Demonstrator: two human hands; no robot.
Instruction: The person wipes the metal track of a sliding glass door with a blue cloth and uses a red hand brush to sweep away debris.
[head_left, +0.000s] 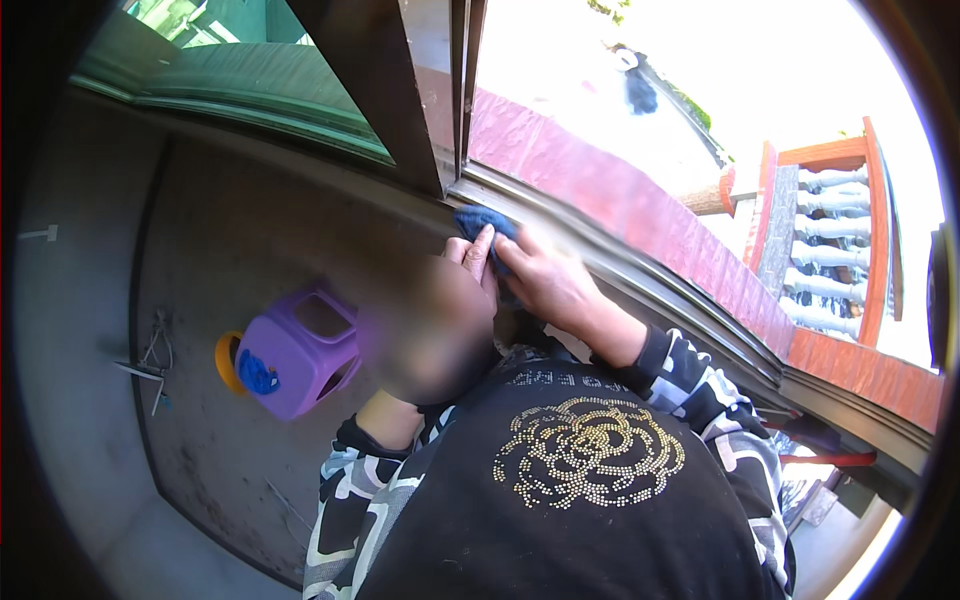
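Observation:
A folded dark blue cloth lies bunched at the inner edge of the window's sliding track, beside the corner of the dark sash frame. My right hand grips the cloth from the right with bent fingers. From the left, my left hand meets it, the index finger stretched along the cloth and the other fingers curled. A blur hides most of the left hand's back and wrist. The two hands are close together, with their fingertips nearly touching.
Green-tinted glass fills the upper left. A purple plastic stool with a blue item on it stands below left, beside a yellow ring. White cords lie farther left. Outside are a reddish ledge and a balustrade.

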